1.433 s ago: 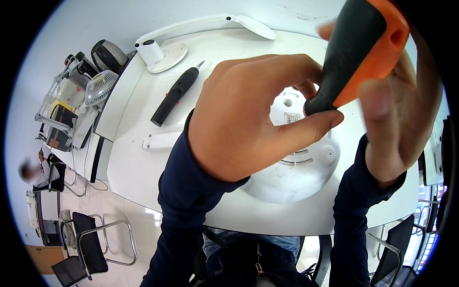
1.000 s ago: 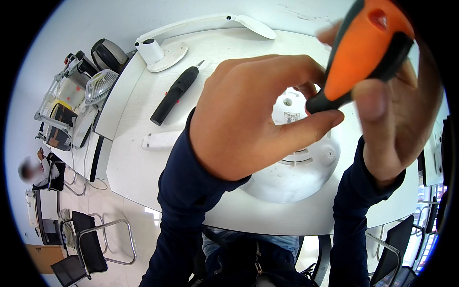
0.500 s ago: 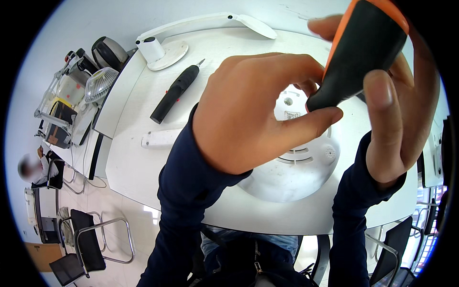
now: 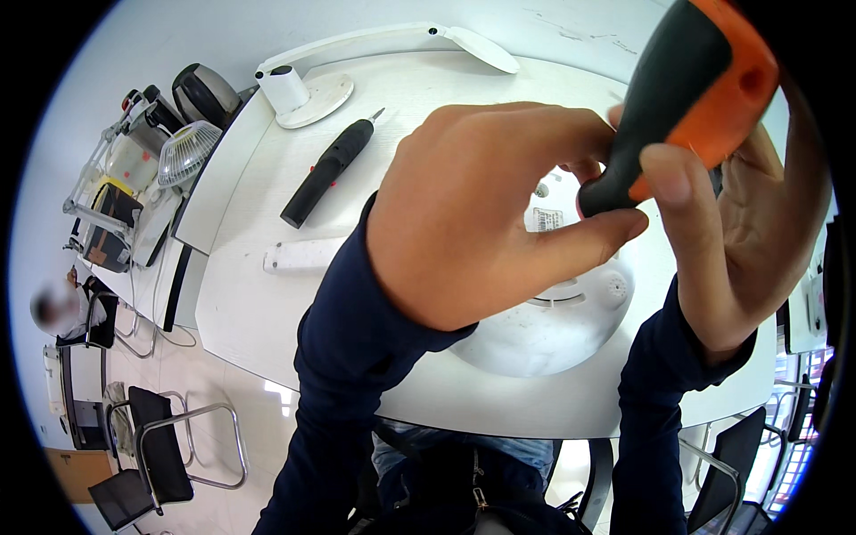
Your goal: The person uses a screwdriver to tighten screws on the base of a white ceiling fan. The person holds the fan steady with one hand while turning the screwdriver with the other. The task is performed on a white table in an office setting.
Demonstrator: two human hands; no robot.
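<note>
While our left hand [image 4: 473, 218] pinches the neck of the orange-and-black tool [image 4: 704, 89] between thumb and bent forefinger, gap only as wide as the neck, our right hand [image 4: 740, 241] is up at the thick part of the handle. Right thumb overlaps the handle's near side; the other fingers are loosely curled, partly hidden behind it, so we can't make out how firmly they grip. Handle leans up and to the right, above the white domed housing [image 4: 553, 343], which lies on the white table [image 4: 499, 406] below both hands. Tool's tip is hidden from us. Left of our left sleeve [image 4: 348, 330]: a white bar [image 4: 299, 256], and further back a black power screwdriver [image 4: 330, 169], bit pointing away from us. White desk lamp [image 4: 287, 94] stands near the table's back left
</note>
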